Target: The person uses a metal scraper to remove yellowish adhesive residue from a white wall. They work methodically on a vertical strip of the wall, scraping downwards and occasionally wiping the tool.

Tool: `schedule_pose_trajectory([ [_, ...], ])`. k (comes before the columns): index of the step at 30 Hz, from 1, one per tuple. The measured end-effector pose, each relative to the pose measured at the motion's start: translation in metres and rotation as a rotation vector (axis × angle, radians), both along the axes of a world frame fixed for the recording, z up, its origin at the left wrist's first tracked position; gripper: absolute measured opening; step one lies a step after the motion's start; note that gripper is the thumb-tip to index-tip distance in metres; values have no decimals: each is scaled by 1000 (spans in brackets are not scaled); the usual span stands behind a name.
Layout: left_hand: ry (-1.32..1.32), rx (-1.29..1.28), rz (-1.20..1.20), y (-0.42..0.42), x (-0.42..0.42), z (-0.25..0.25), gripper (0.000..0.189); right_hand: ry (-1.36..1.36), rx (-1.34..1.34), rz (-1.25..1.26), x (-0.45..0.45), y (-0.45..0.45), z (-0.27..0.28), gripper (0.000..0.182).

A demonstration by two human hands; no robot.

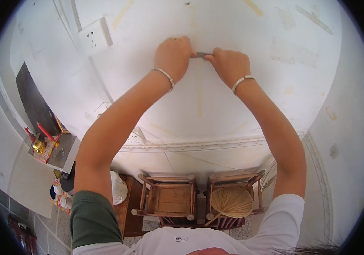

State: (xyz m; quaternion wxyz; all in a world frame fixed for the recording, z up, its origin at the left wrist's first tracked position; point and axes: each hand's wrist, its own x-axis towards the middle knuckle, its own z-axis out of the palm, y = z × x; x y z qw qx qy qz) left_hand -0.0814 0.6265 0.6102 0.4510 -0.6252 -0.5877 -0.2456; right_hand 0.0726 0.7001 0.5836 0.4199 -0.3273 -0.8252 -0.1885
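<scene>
Both my arms reach up to a white wall (156, 105). A small flat grey piece (202, 54), perhaps a blade or a short strip, spans the gap between my hands at the wall. My left hand (173, 59) is curled, its thumb at the left end of the piece. At the other end, the thumb and fingers of my right hand (232, 63) pinch it. Most of the piece's ends are hidden by my fingers. A faint yellowish tape mark (199, 95) runs down the wall below it.
Wall sockets (94, 35) are at upper left. Below me stand a wooden chair (172, 199) and another bearing a woven palm-leaf fan (232, 201). To the left are a shelf (70, 153) with a red candle (44, 130) and a white container (118, 188). Cable (268, 175) hangs at right.
</scene>
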Motion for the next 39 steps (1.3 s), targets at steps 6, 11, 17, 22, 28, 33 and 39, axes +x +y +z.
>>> schedule_pose_trajectory([
  [6,29,-9,14,-4,0,2,34,-34,15,-24,0,2,5,37],
  [11,2,-3,10,-2,1,3,34,-4,29,-24,0,2,3,37],
  [17,12,-42,16,-4,0,-4,34,1,42,-1,-1,5,-7,37],
  [22,23,8,8,-3,-1,7,34,13,49,-16,-3,2,5,38],
  [28,-5,-51,-5,-3,-6,-16,33,-31,-18,-11,-3,1,-11,38],
  [33,-38,-25,22,-6,-4,13,32,-10,30,-51,-4,-6,20,37],
  [39,-94,-184,19,-9,-4,-15,31,-109,-132,-30,-4,-5,-5,38],
])
